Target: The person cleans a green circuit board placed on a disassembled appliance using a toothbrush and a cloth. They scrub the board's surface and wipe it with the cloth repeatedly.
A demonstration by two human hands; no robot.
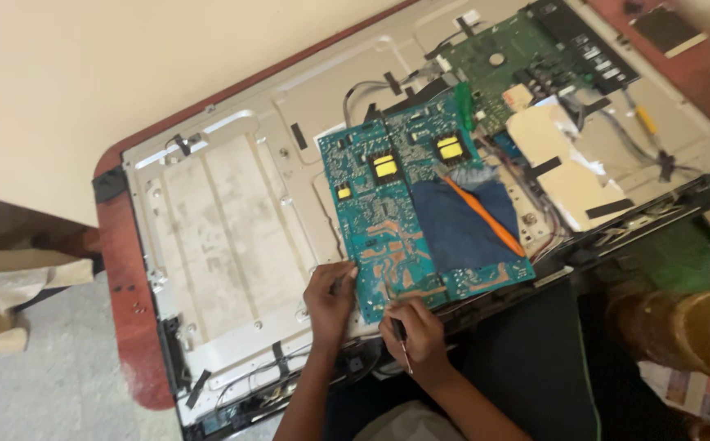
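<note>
We take the big teal-green rectangular circuit board (388,229) w/ yellow transformer blocks as our landmark. Far left of the board, a crumpled tan paper bag (12,286) sits on grey floor. Nearer, still left of the board, is the bare silver sheet-metal back panel (216,220) of an opened flat TV, lying on a red-brown table (126,310). At the board's lower left edge, our left hand (330,298) has fingers curled, thumb and fingertips pinching the board's edge; grip looks closed on it. Just right of that, at the board's bottom edge, our right hand (414,331) is closed round a thin dark-handled screwdriver (404,347), its shaft pointing down away from the board; can't tell if the tool touches the board. On the board's right half lies a dark blue cloth patch (465,229) w/ an orange plastic pry stick (486,216) across it. Up-right of the board: a second, darker green circuit board (510,61), cream paper sheet (555,155) held w/ black tape strips. Far lower right of the board, a blurred brown rounded object (682,327).
</note>
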